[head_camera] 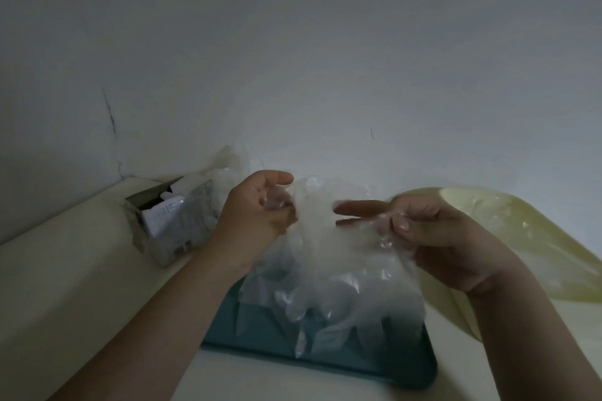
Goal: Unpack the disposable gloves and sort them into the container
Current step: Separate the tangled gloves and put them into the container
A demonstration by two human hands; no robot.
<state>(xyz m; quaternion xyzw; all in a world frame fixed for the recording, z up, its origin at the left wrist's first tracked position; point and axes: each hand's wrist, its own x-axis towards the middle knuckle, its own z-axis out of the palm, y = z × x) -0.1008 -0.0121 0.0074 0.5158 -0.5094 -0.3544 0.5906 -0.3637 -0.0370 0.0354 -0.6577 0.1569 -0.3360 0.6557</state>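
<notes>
The wall (293, 42) fills the upper half of the frame, and a pale counter (65, 286) runs across the lower part. At right lies a yellowish plastic sheet (527, 238) (perhaps an outer bag, though I cannot tell). At lower centre sits the teal container (260, 345). Above it hangs a thick wad of clear gloves (325, 257), its lower end drooping down into the container.

At centre left stands an opened box (169, 225), flaps up, with more clear film (228, 163) heaped behind it.

The left hand (257, 212) has its fingers curled in, pinching the wad's upper left edge. The right hand (433, 238) pinches the upper right edge under its thumb, with two fingers stretched straight across the film.

The task looks to be in its middle. The box is open and a good bundle is out and over the container, but it is not yet let go or laid flat. Whether any gloves already lie loose inside is hidden by the wad. Still to do, I judge, are settling this bundle in and then fetching the film by the box.
</notes>
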